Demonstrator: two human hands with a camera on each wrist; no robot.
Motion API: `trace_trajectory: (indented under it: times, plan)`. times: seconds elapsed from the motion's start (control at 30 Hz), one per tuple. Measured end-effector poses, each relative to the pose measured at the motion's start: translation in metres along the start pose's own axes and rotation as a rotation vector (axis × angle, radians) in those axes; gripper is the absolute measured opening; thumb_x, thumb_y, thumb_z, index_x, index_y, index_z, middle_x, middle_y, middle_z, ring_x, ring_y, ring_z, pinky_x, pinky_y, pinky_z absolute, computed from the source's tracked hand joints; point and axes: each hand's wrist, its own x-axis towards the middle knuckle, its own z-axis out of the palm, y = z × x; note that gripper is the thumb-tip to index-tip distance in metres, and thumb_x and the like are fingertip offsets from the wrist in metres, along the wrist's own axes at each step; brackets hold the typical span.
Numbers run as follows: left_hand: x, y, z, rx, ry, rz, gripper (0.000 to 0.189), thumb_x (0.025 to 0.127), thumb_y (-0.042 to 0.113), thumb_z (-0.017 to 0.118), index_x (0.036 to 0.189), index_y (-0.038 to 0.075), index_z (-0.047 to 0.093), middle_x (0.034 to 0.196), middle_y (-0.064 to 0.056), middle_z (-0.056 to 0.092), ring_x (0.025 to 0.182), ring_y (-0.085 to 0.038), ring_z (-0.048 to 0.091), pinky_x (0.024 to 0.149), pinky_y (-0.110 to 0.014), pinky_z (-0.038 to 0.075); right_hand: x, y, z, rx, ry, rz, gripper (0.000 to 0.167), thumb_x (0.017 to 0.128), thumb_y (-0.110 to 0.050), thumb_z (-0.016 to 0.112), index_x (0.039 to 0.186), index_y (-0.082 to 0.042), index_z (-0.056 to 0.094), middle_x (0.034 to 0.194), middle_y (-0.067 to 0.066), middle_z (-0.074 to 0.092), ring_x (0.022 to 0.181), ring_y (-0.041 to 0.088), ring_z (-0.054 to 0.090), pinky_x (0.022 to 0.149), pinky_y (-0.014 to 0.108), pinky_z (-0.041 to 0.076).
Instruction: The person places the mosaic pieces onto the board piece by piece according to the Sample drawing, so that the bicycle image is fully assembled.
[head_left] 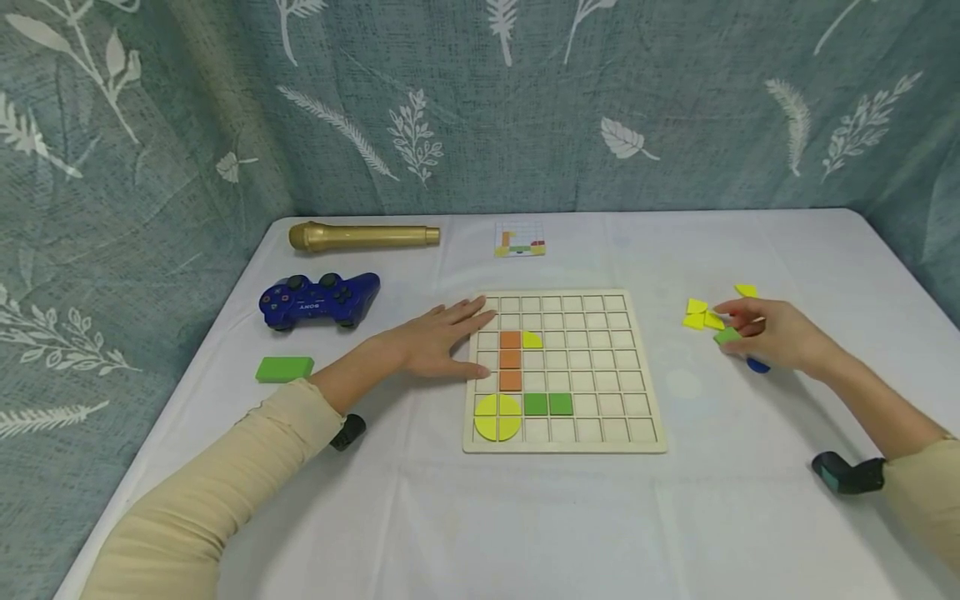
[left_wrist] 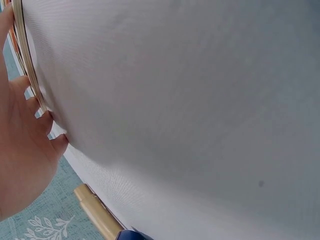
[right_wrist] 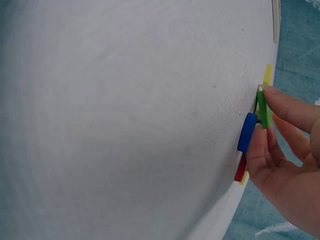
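My left hand [head_left: 438, 342] rests at the left side of a pale grid board [head_left: 600, 358], fingers spread, fingertips on its rim. On the board sit several orange squares [head_left: 510, 359] in a column, a yellow quarter-round tile [head_left: 532, 339], two green squares [head_left: 548, 404] and several yellow quarter-rounds [head_left: 487, 427] forming a circle. Right of the board, my right hand [head_left: 772, 333] pinches a green square tile [right_wrist: 263, 109] between thumb and fingers. Loose yellow tiles [head_left: 697, 306] lie by its fingertips. A blue piece [right_wrist: 246, 132] and a red piece [right_wrist: 240, 167] lie beside that hand, partly hidden.
A small pattern card [head_left: 520, 239] lies behind the board. At the left are a gold microphone [head_left: 363, 236], a blue game controller [head_left: 318, 300] and a green block [head_left: 284, 369]. A leaf-print curtain [head_left: 525, 108] hangs behind the white-covered table [head_left: 525, 525].
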Motion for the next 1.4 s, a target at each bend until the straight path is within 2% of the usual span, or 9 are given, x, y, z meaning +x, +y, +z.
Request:
trace_trajectory:
  times: [0.23,0.4,0.57,0.67,0.77,0.83,1.07,1.4]
  plan:
    - [-0.001,0.001,-0.001,-0.003,-0.002,0.004,0.093,0.088,0.068,0.047,0.155,0.021,0.003,0.159,-0.001,-0.009,0.144,-0.021,-0.006,0.115,-0.044,0.003,-0.002,-0.002,-0.003,0.026,-0.026,0.041,0.039,0.091,-0.018,0.066,0.124,0.003,0.059,0.112,0.025,0.054,0.088,0.03,0.053,0.063,0.026,0.051]
    - [-0.001,0.0,0.0,-0.002,0.006,0.007,0.092,0.089,0.067,0.047,0.155,0.02,0.003,0.159,-0.002,-0.008,0.144,-0.021,-0.005,0.115,-0.044,0.003,-0.003,-0.007,-0.006,0.155,-0.076,0.088,0.047,0.094,-0.028,0.063,0.128,0.003,0.056,0.122,0.026,0.056,0.085,0.021,0.062,0.07,0.024,0.054]
    - [-0.001,0.001,-0.001,0.0,0.008,0.007,0.091,0.089,0.066,0.048,0.155,0.02,0.004,0.159,-0.002,-0.008,0.144,-0.021,-0.004,0.115,-0.045,0.003,-0.006,-0.016,-0.005,0.279,-0.144,0.103,0.06,0.092,-0.039,0.064,0.133,0.002,0.052,0.116,0.013,0.065,0.087,0.016,0.065,0.076,0.022,0.051]
    - [-0.002,0.001,-0.001,-0.005,0.008,0.008,0.091,0.089,0.065,0.048,0.155,0.02,0.004,0.159,-0.002,-0.008,0.144,-0.021,-0.004,0.114,-0.046,0.004,-0.008,-0.022,0.0,0.374,-0.19,0.104,0.063,0.09,-0.038,0.066,0.135,0.004,0.05,0.117,0.01,0.064,0.088,0.013,0.066,0.078,0.023,0.052]
    - [-0.002,0.002,-0.002,-0.007,0.006,0.006,0.091,0.089,0.065,0.048,0.155,0.02,0.004,0.159,-0.001,-0.008,0.144,-0.022,-0.004,0.114,-0.046,0.003,-0.01,-0.029,0.009,0.46,-0.235,0.093,0.062,0.09,-0.032,0.068,0.135,0.006,0.048,0.126,0.015,0.059,0.09,0.014,0.067,0.081,0.025,0.053]
    - [-0.002,0.002,-0.002,-0.006,0.005,0.004,0.091,0.089,0.066,0.048,0.155,0.02,0.004,0.159,-0.001,-0.008,0.144,-0.022,-0.005,0.114,-0.045,0.003,-0.012,-0.033,0.014,0.496,-0.26,0.085,0.061,0.09,-0.028,0.069,0.135,0.007,0.048,0.126,0.016,0.059,0.09,0.015,0.067,0.082,0.026,0.053]
    - [-0.001,0.002,-0.001,-0.009,0.007,0.001,0.091,0.089,0.066,0.048,0.155,0.02,0.004,0.159,-0.001,-0.008,0.144,-0.021,-0.005,0.115,-0.045,0.003,-0.018,-0.053,0.027,0.493,-0.318,0.047,0.055,0.088,-0.025,0.071,0.129,0.007,0.055,0.102,0.009,0.07,0.085,0.018,0.065,0.075,0.029,0.055]
    - [0.0,0.0,0.0,-0.008,0.011,0.002,0.091,0.089,0.067,0.047,0.155,0.021,0.003,0.159,0.0,-0.009,0.144,-0.021,-0.005,0.115,-0.044,0.002,-0.021,-0.081,0.046,0.531,-0.35,0.05,0.046,0.089,-0.017,0.07,0.126,0.007,0.058,0.101,0.011,0.07,0.084,0.021,0.068,0.075,0.03,0.055]
